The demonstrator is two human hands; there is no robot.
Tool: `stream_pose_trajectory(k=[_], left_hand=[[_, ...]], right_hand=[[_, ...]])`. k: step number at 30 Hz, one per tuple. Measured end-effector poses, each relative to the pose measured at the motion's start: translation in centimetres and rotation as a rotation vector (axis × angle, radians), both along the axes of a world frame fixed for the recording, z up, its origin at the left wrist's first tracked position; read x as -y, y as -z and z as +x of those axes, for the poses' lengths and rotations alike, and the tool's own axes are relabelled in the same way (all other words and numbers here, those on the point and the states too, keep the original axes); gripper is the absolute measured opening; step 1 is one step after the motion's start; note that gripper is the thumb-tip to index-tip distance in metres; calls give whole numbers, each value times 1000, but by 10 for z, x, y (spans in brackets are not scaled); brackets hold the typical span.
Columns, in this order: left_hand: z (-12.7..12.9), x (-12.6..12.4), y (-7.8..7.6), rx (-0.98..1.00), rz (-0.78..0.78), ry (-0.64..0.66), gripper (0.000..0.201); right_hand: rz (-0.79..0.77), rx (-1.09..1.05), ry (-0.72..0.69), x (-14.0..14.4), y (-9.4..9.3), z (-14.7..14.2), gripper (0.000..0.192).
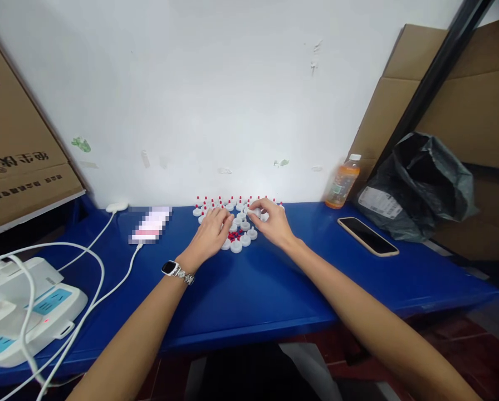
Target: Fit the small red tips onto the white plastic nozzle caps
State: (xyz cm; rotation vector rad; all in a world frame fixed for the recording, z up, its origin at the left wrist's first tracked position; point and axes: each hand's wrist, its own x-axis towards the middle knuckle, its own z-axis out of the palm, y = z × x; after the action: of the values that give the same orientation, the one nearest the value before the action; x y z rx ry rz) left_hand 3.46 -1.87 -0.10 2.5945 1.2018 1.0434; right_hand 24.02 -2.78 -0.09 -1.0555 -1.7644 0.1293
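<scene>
Several white round caps, each with a small nozzle, stand together on the blue table. Those at the back, like the cap (pixel 197 211) at the left end, carry red tips. Plain white caps (pixel 236 246) stand in front, around a small pile of red tips (pixel 234 236). My right hand (pixel 272 221) pinches a white cap (pixel 255 212) between thumb and fingers, just above the others. My left hand (pixel 213 231) is over the left side of the group, its fingers curled together towards the thumb. Whatever those fingers hold is too small or hidden to make out.
A phone on a cable (pixel 151 224) and a white power strip (pixel 44 312) with looping cords lie left. To the right are another phone (pixel 368 236), an orange drink bottle (pixel 343 182) and a dark plastic bag (pixel 420 189). A white wall (pixel 233 100) rises behind the table (pixel 249 295).
</scene>
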Motion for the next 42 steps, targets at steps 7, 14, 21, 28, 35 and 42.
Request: stream_pose_trajectory(k=[7, 14, 21, 28, 35, 42], left_hand=[[-5, -7, 12, -121, -61, 61, 35], [-17, -16, 7, -88, -57, -52, 36], [-29, -19, 10, -136, -98, -156, 32], [-28, -14, 6, -148, -116, -182, 34], [-27, -11, 4, -157, -133, -173, 32], [-22, -9, -2, -24, -42, -163, 27]], right_hand=[[-85, 18, 115, -15, 2, -6, 10], [-251, 217, 139, -67, -8, -27, 13], [-399, 592, 232, -104, -3, -43, 13], [-385, 595, 244, -118, -5, -56, 29], [-406, 578, 236, -119, -11, -71, 17], [-199, 159, 3, -64, -22, -40, 16]])
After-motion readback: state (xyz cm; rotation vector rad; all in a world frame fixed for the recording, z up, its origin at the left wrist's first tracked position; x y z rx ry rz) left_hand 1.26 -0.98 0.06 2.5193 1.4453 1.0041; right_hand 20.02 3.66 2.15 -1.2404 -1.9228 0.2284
